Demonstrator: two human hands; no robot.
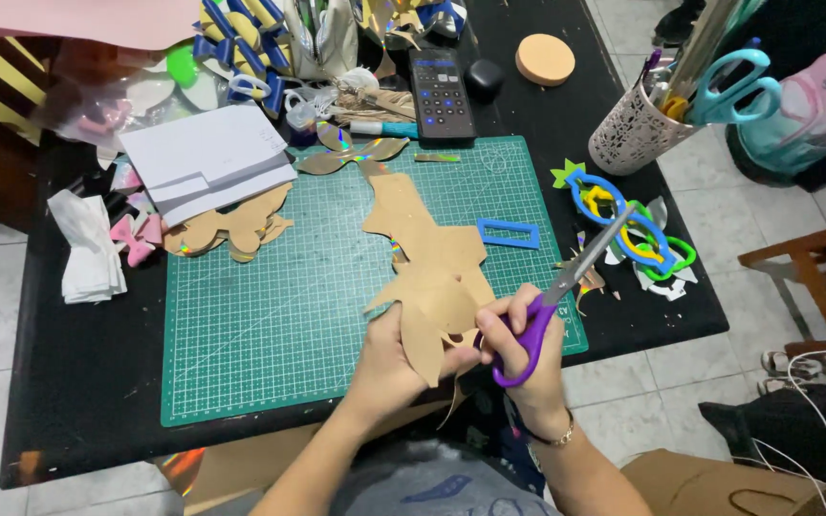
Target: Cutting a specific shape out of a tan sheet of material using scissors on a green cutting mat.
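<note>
My arms are bare from the elbows down, with no sleeves reaching my forearms. On my right wrist I wear a thin gold-coloured chain bracelet (556, 439), its small links sitting just below my right hand (520, 336). My left hand (386, 358) carries no ring, watch or band that I can see. My nails are short and unpainted. Below my forearms, my lap shows grey fabric with a dark blue shape printed on it.

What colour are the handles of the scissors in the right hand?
Purple handles on the scissors, gripped by the right hand, best seen in the head view.
</note>
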